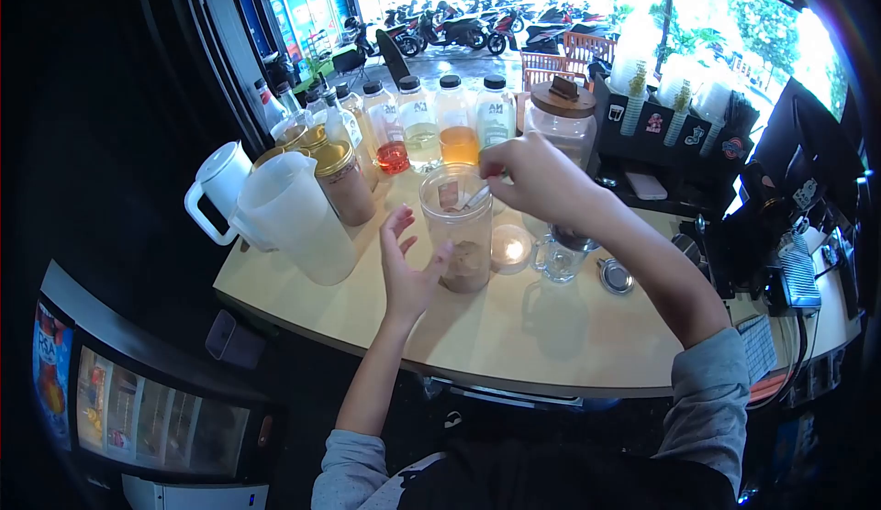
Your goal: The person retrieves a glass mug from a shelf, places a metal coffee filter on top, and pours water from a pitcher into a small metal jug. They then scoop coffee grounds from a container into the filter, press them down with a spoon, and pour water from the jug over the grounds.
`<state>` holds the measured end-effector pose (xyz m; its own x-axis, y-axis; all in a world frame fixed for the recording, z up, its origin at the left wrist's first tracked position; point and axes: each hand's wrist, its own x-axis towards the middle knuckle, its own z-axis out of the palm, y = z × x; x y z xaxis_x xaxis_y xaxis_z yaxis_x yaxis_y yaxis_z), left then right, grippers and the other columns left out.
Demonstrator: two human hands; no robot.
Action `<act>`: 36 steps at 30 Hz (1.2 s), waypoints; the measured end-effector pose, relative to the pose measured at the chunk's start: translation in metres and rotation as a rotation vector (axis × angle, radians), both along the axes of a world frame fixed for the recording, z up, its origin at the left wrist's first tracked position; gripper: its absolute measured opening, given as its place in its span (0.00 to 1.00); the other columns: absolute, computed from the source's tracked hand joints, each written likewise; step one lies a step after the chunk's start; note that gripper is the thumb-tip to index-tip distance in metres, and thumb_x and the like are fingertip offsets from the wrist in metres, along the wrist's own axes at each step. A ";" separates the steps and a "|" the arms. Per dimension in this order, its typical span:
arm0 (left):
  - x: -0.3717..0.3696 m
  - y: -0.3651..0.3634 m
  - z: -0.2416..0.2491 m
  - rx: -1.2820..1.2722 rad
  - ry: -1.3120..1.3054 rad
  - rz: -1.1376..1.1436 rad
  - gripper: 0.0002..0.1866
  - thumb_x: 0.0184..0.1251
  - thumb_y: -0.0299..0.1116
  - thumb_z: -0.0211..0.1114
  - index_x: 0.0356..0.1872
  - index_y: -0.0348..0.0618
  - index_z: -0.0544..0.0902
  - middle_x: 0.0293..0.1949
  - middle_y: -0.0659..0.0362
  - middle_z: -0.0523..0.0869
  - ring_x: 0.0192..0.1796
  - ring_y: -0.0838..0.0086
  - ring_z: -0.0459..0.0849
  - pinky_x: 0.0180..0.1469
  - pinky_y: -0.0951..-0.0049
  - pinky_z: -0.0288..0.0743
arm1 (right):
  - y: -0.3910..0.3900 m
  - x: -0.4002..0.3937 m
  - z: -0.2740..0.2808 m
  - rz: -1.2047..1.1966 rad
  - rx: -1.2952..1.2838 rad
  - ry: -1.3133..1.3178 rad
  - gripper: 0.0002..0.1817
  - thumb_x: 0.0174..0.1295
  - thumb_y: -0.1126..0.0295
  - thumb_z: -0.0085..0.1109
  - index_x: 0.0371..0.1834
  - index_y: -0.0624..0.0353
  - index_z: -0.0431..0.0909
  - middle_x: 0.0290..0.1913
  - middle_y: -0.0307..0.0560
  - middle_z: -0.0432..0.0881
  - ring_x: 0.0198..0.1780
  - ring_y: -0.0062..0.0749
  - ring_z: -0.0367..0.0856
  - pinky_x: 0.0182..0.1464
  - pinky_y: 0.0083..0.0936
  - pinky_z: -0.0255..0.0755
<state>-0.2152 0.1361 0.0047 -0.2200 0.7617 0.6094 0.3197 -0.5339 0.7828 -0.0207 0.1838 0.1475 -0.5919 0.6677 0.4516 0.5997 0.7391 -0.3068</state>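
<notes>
A tall clear jar (447,226) with brown powder low inside it stands on the counter in front of me. Above its open mouth, my right hand (532,172) pinches a spoon (475,199) that slants down into the jar. My left hand (409,267) is at the jar's left side, fingers apart, with the thumb overlapping the wall in this view. Just right of the jar, a round clear lid (511,249) lies on the counter. A glass mug (558,264) with something dark on top stands beyond it, partly under my right forearm.
Two white pitchers (298,221) and a gold-lidded jar (347,189) stand on the left. Behind are several drink bottles (422,129) and a wooden-lidded jar (562,125). A metal disc (616,276) lies right of the mug. Cup stacks (679,97) and a coffee machine (794,267) stand farther right.
</notes>
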 end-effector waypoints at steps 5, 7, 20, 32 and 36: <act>0.013 0.004 -0.017 -0.160 0.111 -0.030 0.48 0.44 0.40 0.77 0.64 0.38 0.57 0.60 0.49 0.66 0.63 0.61 0.66 0.61 0.59 0.65 | -0.006 -0.028 0.000 -0.076 0.006 -0.221 0.08 0.52 0.71 0.54 0.32 0.61 0.81 0.31 0.55 0.82 0.33 0.47 0.82 0.40 0.36 0.75; 0.014 0.010 -0.025 -0.157 0.108 -0.054 0.48 0.43 0.40 0.78 0.64 0.38 0.57 0.60 0.48 0.66 0.64 0.61 0.66 0.61 0.59 0.65 | -0.006 -0.030 -0.002 -0.089 0.015 -0.235 0.09 0.52 0.70 0.53 0.33 0.60 0.82 0.30 0.55 0.82 0.32 0.48 0.81 0.39 0.37 0.75; 0.017 0.060 -0.031 -0.094 0.118 -0.128 0.53 0.42 0.39 0.79 0.67 0.38 0.53 0.62 0.48 0.64 0.66 0.59 0.62 0.65 0.56 0.60 | -0.049 0.045 0.002 -0.182 0.179 0.251 0.11 0.55 0.66 0.59 0.36 0.63 0.79 0.36 0.48 0.78 0.28 0.38 0.76 0.34 0.29 0.71; 0.091 0.016 -0.005 0.312 0.315 -0.342 0.37 0.46 0.32 0.73 0.58 0.39 0.64 0.54 0.49 0.68 0.56 0.58 0.69 0.58 0.61 0.64 | -0.067 0.227 -0.162 -0.613 -0.136 0.933 0.05 0.59 0.73 0.59 0.32 0.63 0.75 0.28 0.35 0.69 0.26 0.12 0.62 0.26 0.14 0.56; 0.135 0.036 -0.025 -0.029 0.119 -0.444 0.51 0.39 0.38 0.79 0.64 0.39 0.55 0.60 0.49 0.65 0.63 0.61 0.66 0.62 0.61 0.63 | -0.090 0.263 -0.146 -0.877 0.114 0.647 0.07 0.58 0.74 0.58 0.38 0.63 0.75 0.33 0.42 0.73 0.29 0.24 0.69 0.31 0.20 0.64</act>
